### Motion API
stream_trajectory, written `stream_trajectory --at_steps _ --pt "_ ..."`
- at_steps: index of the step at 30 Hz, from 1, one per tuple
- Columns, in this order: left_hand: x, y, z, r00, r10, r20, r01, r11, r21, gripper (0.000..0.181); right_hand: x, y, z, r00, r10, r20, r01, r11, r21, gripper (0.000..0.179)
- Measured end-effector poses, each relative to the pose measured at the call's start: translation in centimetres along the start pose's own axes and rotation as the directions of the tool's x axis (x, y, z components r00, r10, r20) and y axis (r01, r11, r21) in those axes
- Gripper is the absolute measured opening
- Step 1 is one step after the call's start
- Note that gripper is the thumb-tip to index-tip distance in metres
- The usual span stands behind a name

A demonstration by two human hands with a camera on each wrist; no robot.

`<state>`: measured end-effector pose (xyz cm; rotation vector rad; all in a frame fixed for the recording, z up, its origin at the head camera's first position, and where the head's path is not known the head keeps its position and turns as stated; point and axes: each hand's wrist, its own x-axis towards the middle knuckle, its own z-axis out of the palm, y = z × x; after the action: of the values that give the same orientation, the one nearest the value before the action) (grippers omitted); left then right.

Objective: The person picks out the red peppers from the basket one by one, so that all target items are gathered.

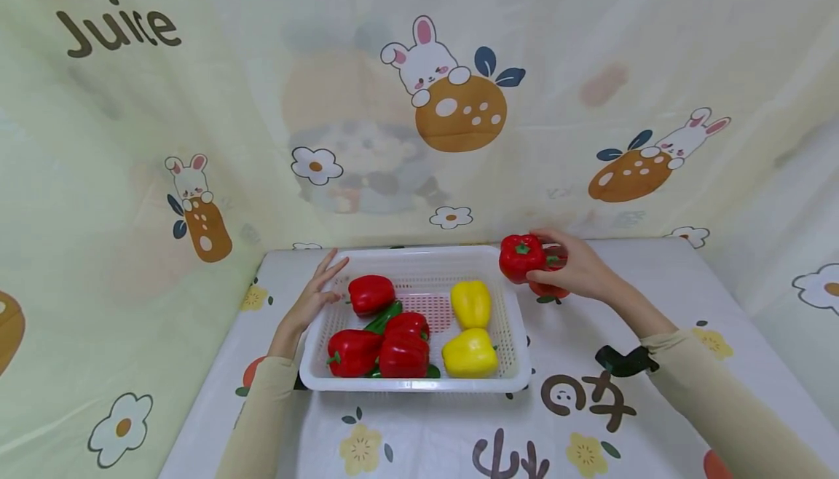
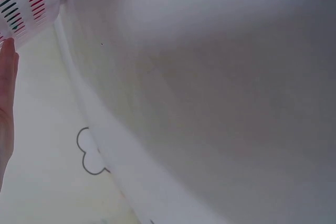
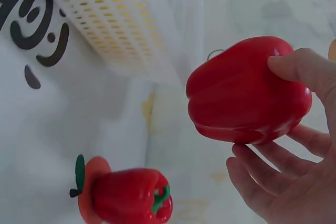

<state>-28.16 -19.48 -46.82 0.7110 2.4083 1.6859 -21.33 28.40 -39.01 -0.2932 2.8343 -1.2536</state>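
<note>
A red bell pepper is gripped between the thumb and fingers of my right hand, raised beside the right rim of a white plastic basket. Below that hand another red bell pepper lies on the table, partly covered by the hand in the head view. My left hand rests against the basket's left rim with its fingers extended. Inside the basket are several red bell peppers, two yellow bell peppers and green vegetables partly hidden under the red ones.
The table has a white printed cloth with flowers and dark lettering. A cream curtain with rabbit prints hangs behind and at both sides. A black strap piece sits at my right wrist.
</note>
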Motion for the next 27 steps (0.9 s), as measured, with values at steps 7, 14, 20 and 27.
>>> stream_trajectory --at_steps 7,14,20,27 --pt "0.0 0.1 0.0 1.0 -0.006 0.003 0.006 1.0 -0.004 0.065 -1.3 1.7 -0.9 1.0 -0.011 -0.02 0.012 1.0 0.024 0.08" --pt "0.0 0.0 -0.1 1.0 -0.013 -0.006 0.013 1.0 -0.005 0.066 -2.4 4.0 -1.2 1.0 -0.024 -0.02 0.025 0.998 0.059 0.079" --pt "0.0 -0.1 -0.2 1.0 -0.006 -0.007 0.006 1.0 -0.015 0.065 -3.2 6.2 -0.9 1.0 0.005 -0.006 -0.004 0.998 0.065 0.08" --pt "0.1 -0.2 -0.1 1.0 0.0 -0.002 0.0 1.0 -0.018 0.065 -4.2 8.7 -0.2 0.999 0.042 0.01 -0.043 0.994 0.096 0.079"
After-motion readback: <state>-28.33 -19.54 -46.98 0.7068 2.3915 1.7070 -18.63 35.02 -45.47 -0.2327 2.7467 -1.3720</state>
